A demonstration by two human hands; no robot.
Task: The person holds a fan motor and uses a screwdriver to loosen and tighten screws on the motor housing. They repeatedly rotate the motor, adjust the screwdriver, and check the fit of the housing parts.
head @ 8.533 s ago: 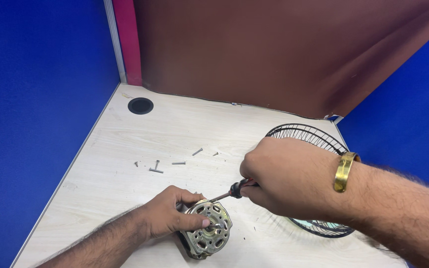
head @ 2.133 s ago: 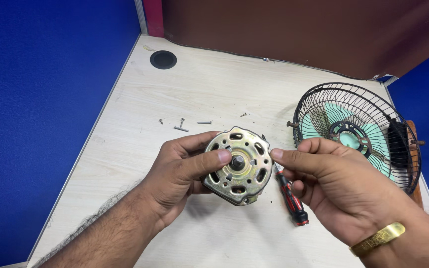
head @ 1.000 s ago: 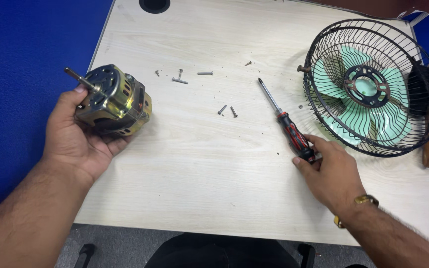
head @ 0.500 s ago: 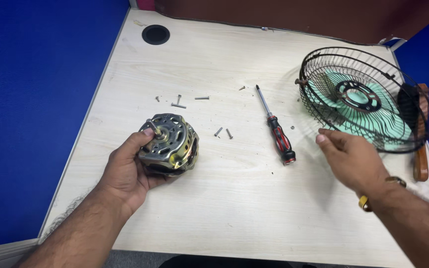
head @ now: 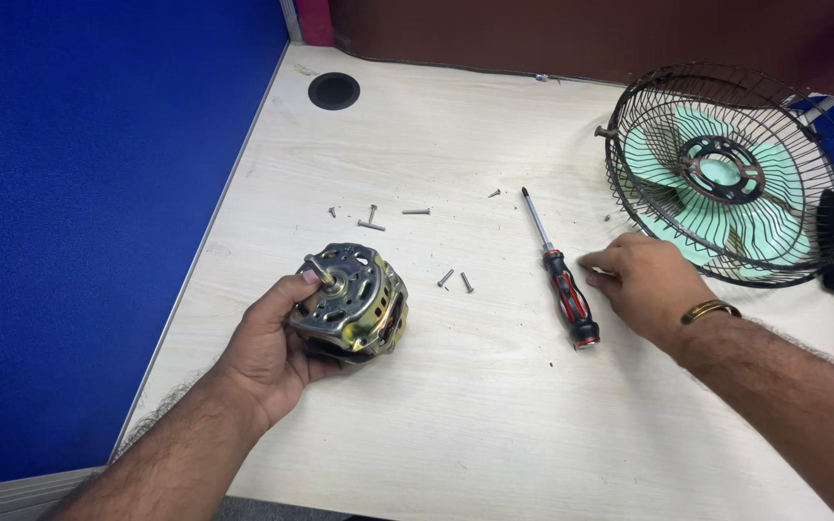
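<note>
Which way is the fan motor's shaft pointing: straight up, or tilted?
Tilted. The left hand holds the fan motor just above the table, and its shaft leans up and to the left.

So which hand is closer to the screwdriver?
The right hand: it rests just beside the screwdriver, apart from its handle. The left hand is farther off, holding the motor.

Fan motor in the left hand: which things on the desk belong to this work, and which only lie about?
In the work:
- left hand holding fan motor
- right hand beside screwdriver
- loose screws

Lying about:
- fan cage with green blades
- round cable hole
</note>
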